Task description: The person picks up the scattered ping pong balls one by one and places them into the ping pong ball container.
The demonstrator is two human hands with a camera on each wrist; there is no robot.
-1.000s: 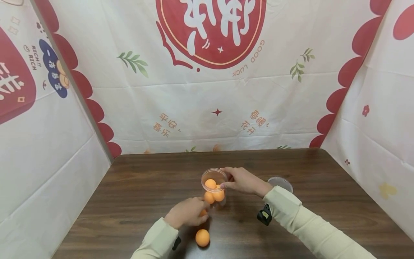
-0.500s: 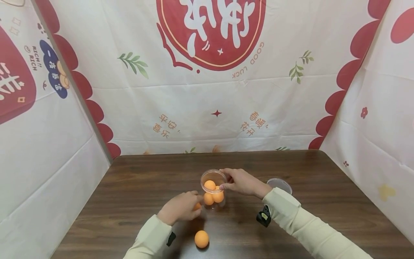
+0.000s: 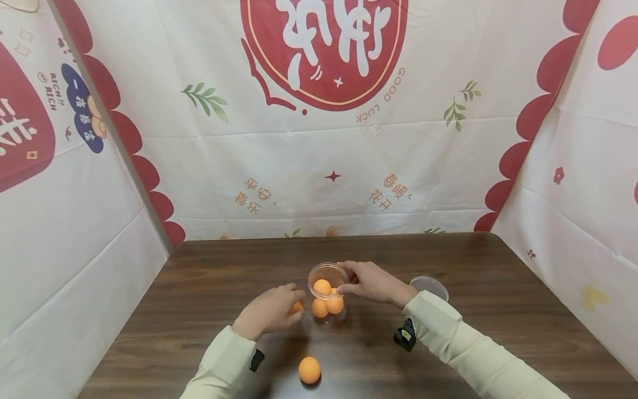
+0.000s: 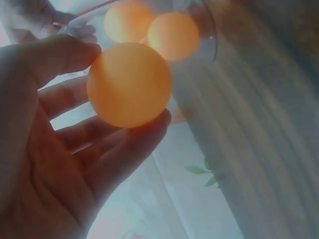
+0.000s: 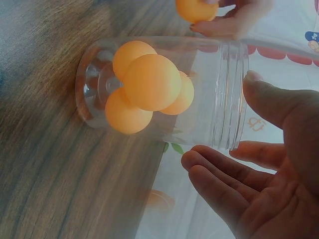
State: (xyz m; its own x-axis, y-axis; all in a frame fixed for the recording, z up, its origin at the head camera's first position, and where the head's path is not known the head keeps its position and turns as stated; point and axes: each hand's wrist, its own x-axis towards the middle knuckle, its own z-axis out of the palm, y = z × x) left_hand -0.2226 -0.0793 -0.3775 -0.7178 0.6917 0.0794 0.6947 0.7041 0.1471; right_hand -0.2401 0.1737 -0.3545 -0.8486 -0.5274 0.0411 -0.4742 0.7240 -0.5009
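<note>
A clear plastic jar [image 5: 207, 89] stands upright on the table, its mouth uncovered. Several orange ping-pong balls [image 5: 152, 82] are piled inside it. My right hand [image 3: 371, 281] grips the jar's rim from the right, with thumb and fingers on opposite sides of the mouth. Just left of the jar, my left hand [image 3: 266, 312] pinches another orange ping-pong ball [image 4: 129, 84] between thumb and fingers; from the head view the fingers partly cover this ball. One loose orange ball [image 3: 309, 370] lies on the table, nearer the body than the jar.
A clear round lid [image 3: 430, 287] lies on the table behind the right forearm, partly hidden by the sleeve. The brown wood-grain table [image 3: 224, 266] meets a printed white cloth [image 3: 309, 149] at its back, with more cloth at both sides.
My left hand has moved left and farther from the body, carrying the pinched ball up beside the jar. The right hand keeps its hold on the rim, and the loose ball stays put.
</note>
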